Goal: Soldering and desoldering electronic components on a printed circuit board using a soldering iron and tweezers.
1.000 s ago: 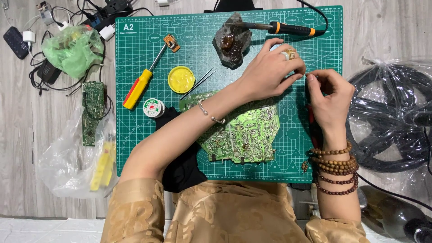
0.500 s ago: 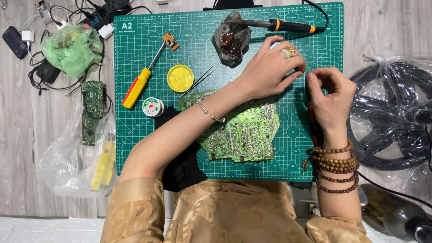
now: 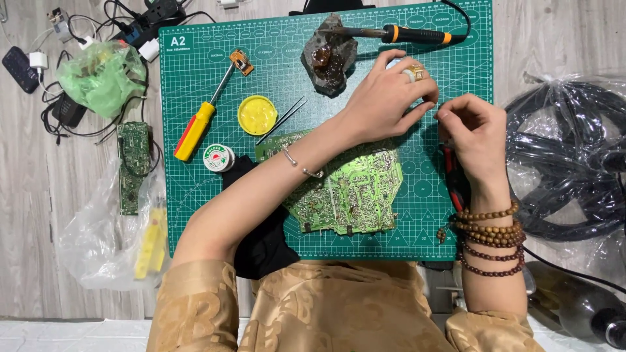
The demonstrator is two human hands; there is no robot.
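Observation:
My left hand (image 3: 385,98), with a ring on one finger, reaches across a green circuit board (image 3: 352,192) that lies solder side up on the green cutting mat (image 3: 195,215). My right hand (image 3: 475,133) meets it at the mat's right side. The fingertips of both hands are pinched together at one spot, and whatever is between them is too small to see. A red and black hand tool (image 3: 453,179) lies partly hidden under my right wrist. Bead bracelets ring that wrist.
On the mat lie a soldering iron (image 3: 407,32), a dark stone-like lump (image 3: 329,55), a yellow round tin (image 3: 257,114), tweezers (image 3: 282,120), a yellow-red screwdriver (image 3: 195,124) and a solder spool (image 3: 218,158). A small board (image 3: 134,166) and plastic bags lie left; bagged black rings (image 3: 567,163) lie right.

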